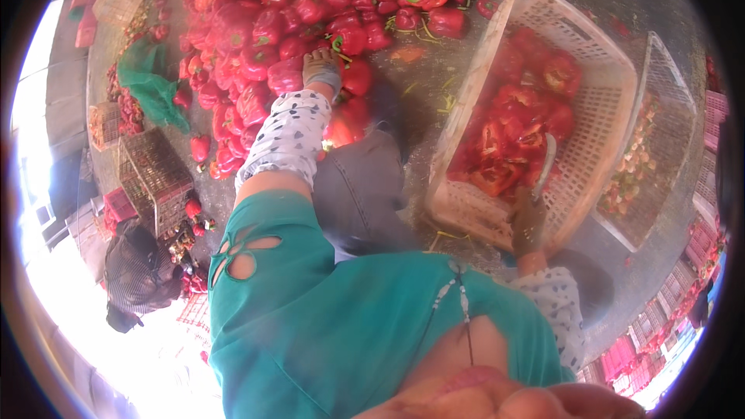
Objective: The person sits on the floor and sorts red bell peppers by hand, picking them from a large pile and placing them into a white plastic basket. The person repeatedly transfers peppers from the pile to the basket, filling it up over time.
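Observation:
A heap of red bell peppers (256, 35) lies on the floor before me. My left hand (321, 68), in a work glove, reaches onto its near edge. The fingers rest against peppers there, and whether they grip one is hidden. My right hand (528, 222), also gloved, holds a knife with a curved blade (547, 164) over the near end of a pale plastic crate (602, 105). Inside that crate are red peppers (515, 113), several of them cut open with pale insides showing.
Right of the crate stands a second, clear-walled crate (669, 87) with pepper scraps. A green net (145, 84) and a brown slatted crate (156, 171) lie left of the heap. A person (142, 270) is bent over at lower left. Stacked crates (646, 320) line the right.

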`<control>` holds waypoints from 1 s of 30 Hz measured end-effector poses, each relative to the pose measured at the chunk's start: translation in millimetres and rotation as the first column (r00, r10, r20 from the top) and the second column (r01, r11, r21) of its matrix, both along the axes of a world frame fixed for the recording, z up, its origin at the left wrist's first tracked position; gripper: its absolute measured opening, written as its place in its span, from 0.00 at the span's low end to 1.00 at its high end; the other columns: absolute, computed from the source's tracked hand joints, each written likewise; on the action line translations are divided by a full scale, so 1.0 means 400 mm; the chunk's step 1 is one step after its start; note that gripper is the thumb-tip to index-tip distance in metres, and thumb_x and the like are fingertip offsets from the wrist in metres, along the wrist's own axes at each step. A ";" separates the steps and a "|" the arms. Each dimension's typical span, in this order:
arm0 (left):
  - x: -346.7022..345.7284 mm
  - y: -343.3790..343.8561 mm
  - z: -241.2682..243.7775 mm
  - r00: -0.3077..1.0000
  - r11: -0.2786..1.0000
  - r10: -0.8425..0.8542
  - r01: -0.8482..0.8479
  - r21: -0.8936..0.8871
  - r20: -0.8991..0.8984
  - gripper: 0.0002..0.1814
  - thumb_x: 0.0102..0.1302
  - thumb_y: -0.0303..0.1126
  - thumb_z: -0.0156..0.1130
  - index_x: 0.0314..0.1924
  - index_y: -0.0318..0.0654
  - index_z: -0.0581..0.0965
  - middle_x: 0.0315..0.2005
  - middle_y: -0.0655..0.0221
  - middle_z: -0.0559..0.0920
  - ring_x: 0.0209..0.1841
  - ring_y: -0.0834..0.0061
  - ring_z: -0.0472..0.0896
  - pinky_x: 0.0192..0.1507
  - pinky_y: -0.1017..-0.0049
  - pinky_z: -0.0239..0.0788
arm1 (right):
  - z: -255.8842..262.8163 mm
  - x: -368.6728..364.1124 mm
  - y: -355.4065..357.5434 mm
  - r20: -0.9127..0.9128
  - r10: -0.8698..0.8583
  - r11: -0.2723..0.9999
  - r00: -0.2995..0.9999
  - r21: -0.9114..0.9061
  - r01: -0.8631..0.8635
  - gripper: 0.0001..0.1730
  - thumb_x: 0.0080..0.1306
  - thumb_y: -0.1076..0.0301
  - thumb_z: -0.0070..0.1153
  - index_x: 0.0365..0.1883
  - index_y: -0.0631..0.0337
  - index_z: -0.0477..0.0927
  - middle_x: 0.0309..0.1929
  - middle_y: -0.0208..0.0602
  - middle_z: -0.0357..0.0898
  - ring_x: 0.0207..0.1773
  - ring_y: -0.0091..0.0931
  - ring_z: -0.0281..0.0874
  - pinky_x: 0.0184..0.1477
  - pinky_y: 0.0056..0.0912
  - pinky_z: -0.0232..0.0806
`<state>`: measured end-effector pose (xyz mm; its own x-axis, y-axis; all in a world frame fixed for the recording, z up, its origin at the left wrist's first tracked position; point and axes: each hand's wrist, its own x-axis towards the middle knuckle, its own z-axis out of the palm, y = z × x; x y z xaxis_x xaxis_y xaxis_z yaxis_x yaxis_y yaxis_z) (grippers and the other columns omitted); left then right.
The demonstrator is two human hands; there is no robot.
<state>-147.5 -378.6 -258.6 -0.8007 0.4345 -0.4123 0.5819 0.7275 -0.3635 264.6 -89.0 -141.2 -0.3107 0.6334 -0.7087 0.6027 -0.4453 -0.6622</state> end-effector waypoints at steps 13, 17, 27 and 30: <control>0.141 0.188 0.360 0.800 0.324 -0.067 -0.547 0.771 0.596 0.40 0.53 0.38 0.78 0.63 0.36 0.70 0.52 0.57 0.82 0.55 0.63 0.81 0.57 0.68 0.73 | 0.082 -0.081 -0.051 -0.091 -0.003 1.000 0.996 -0.029 0.000 0.07 0.70 0.63 0.58 0.36 0.55 0.75 0.21 0.19 0.64 0.21 0.14 0.63 0.21 0.21 0.55; 0.288 0.329 0.519 0.808 0.236 -0.316 -0.441 0.866 0.498 0.38 0.54 0.35 0.78 0.61 0.36 0.69 0.49 0.56 0.81 0.52 0.66 0.82 0.53 0.68 0.75 | 0.026 -0.029 0.004 -0.405 -0.138 0.970 0.904 -0.239 0.041 0.06 0.69 0.66 0.58 0.32 0.55 0.76 0.22 0.16 0.63 0.24 0.12 0.60 0.24 0.22 0.53; 0.635 0.539 0.530 0.771 0.198 -0.471 -0.380 0.903 0.428 0.30 0.52 0.33 0.72 0.55 0.36 0.75 0.48 0.51 0.80 0.52 0.47 0.77 0.55 0.59 0.71 | 0.126 0.039 -0.029 -0.315 0.055 0.942 0.948 0.330 0.055 0.08 0.68 0.67 0.60 0.31 0.59 0.77 0.24 0.21 0.70 0.29 0.14 0.64 0.30 0.26 0.59; 0.680 0.553 0.542 0.824 0.224 -0.513 -0.143 0.964 0.241 0.32 0.50 0.33 0.73 0.57 0.36 0.74 0.49 0.51 0.79 0.54 0.47 0.76 0.57 0.58 0.70 | 0.124 0.086 -0.026 -0.201 0.081 0.948 0.976 0.319 -0.013 0.06 0.68 0.67 0.60 0.35 0.58 0.78 0.26 0.21 0.70 0.31 0.14 0.65 0.32 0.25 0.61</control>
<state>124.4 -157.4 -41.9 -0.4960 0.8495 0.1799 0.5749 0.1660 0.8012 298.8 -99.2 -91.8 -0.4644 0.7940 -0.3922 0.4509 -0.1691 -0.8764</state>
